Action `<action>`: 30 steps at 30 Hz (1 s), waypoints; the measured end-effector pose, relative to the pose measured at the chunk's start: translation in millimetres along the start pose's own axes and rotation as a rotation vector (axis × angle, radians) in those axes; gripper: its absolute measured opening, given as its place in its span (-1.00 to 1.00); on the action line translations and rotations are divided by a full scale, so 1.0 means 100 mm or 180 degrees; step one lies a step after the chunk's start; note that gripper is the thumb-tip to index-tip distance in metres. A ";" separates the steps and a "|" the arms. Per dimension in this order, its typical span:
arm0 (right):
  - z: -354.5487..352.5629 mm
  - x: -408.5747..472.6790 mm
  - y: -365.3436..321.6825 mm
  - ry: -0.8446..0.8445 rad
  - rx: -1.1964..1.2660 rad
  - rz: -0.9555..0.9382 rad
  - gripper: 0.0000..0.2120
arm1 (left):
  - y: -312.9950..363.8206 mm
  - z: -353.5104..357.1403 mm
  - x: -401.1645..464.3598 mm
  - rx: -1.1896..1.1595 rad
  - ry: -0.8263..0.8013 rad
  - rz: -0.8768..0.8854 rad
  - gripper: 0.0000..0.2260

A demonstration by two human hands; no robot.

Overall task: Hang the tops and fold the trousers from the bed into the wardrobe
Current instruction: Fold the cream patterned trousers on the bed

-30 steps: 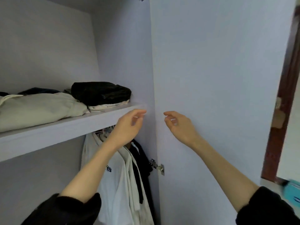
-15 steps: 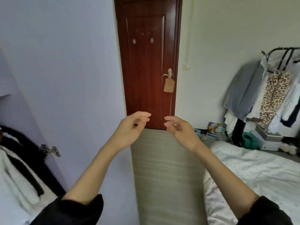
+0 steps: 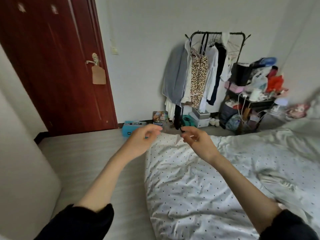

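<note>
My left hand (image 3: pixel 141 141) and right hand (image 3: pixel 199 142) hang empty, fingers loosely curled, above the bed's (image 3: pixel 199 187) near corner. No top or trousers show on the dotted bedding, so the next garment probably lies further right, nearer my right hand. A loaded clothes rack (image 3: pixel 204 71) stands beyond.

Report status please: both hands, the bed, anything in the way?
Left hand open, right hand open, both holding nothing, raised above the bed's near corner. Bed: only the dotted cover visible, no tops or trousers in view. Nothing between hands and bed.
</note>
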State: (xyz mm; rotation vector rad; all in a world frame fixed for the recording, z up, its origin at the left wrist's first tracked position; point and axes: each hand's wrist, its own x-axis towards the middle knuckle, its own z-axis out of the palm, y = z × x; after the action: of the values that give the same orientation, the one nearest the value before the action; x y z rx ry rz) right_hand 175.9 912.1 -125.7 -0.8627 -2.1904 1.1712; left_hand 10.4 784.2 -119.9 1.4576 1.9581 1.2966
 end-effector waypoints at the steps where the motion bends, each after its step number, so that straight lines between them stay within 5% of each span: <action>1: -0.11 0.05 0.17 0.0113 -0.0021 0.0101 -0.75 | -0.03 0.17 0.18 -0.0066 -0.0146 -0.0012 -0.79; 18: -1.05 0.00 2.70 0.1161 -0.0229 0.2467 -0.71 | -1.01 3.10 2.17 -0.0280 -0.2461 -0.0299 -0.86; 30: -1.87 -0.01 4.39 0.1265 -0.0910 0.3326 -0.60 | -1.62 5.08 2.45 0.1031 -0.3671 0.0234 -0.61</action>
State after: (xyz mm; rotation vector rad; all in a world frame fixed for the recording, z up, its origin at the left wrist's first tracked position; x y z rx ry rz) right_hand 432.9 1198.7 -407.1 -2.2929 -1.5572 0.9349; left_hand 200.4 1224.2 -459.1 1.8154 1.3047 -0.0008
